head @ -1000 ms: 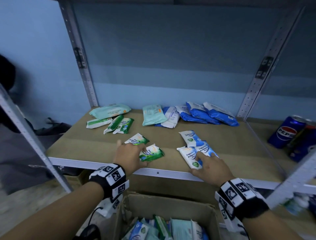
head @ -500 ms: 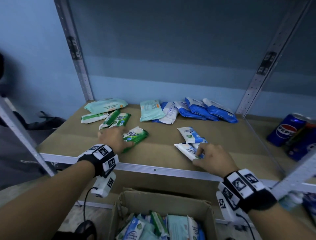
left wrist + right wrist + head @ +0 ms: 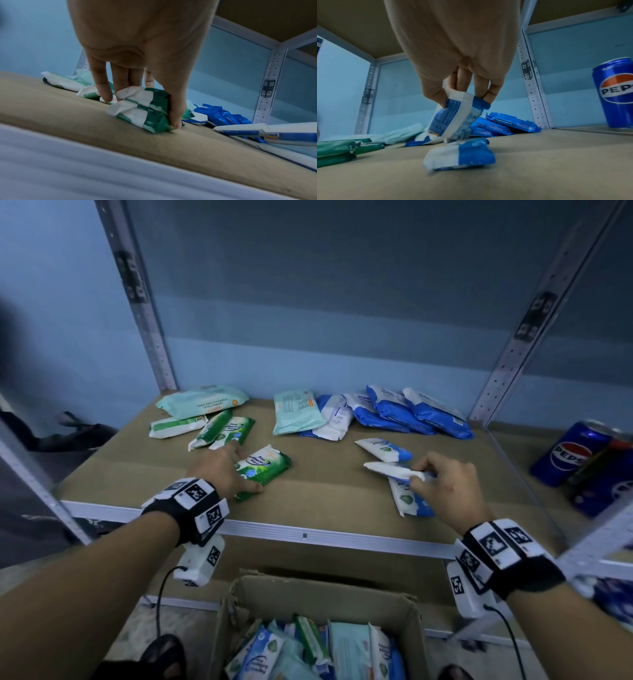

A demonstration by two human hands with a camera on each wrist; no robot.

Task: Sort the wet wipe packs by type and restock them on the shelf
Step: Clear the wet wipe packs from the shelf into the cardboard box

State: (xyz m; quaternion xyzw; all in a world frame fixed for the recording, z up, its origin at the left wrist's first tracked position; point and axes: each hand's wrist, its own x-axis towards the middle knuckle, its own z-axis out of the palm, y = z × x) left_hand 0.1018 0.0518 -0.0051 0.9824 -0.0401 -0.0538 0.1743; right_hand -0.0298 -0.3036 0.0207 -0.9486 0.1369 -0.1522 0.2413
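On the brown shelf board (image 3: pixel 325 484), my left hand (image 3: pixel 236 470) grips a stack of two green-and-white wipe packs (image 3: pixel 265 469), thumb on the near edge and fingers on the far edge. In the left wrist view the same green stack (image 3: pixel 145 112) rests on the board under my left hand (image 3: pixel 142 112). My right hand (image 3: pixel 419 474) pinches a blue-and-white pack (image 3: pixel 388 470) by one end and holds it tilted up. In the right wrist view that lifted pack (image 3: pixel 453 119) hangs from my right hand (image 3: pixel 465 100) over a second blue-and-white pack (image 3: pixel 460 154) lying flat. A third one (image 3: pixel 383 448) lies just behind.
Along the back lie mint packs (image 3: pixel 202 402), a few green packs (image 3: pixel 222 429) and dark blue packs (image 3: pixel 411 412). A Pepsi can (image 3: pixel 565 453) stands beyond the right upright (image 3: pixel 507 361). A cardboard box (image 3: pixel 318 594) with several packs sits below the shelf's front edge.
My left hand gathered the two green packs into a stack and slid them back and left. My right hand went from resting on the blue-and-white packs to pinching one and tipping it up.
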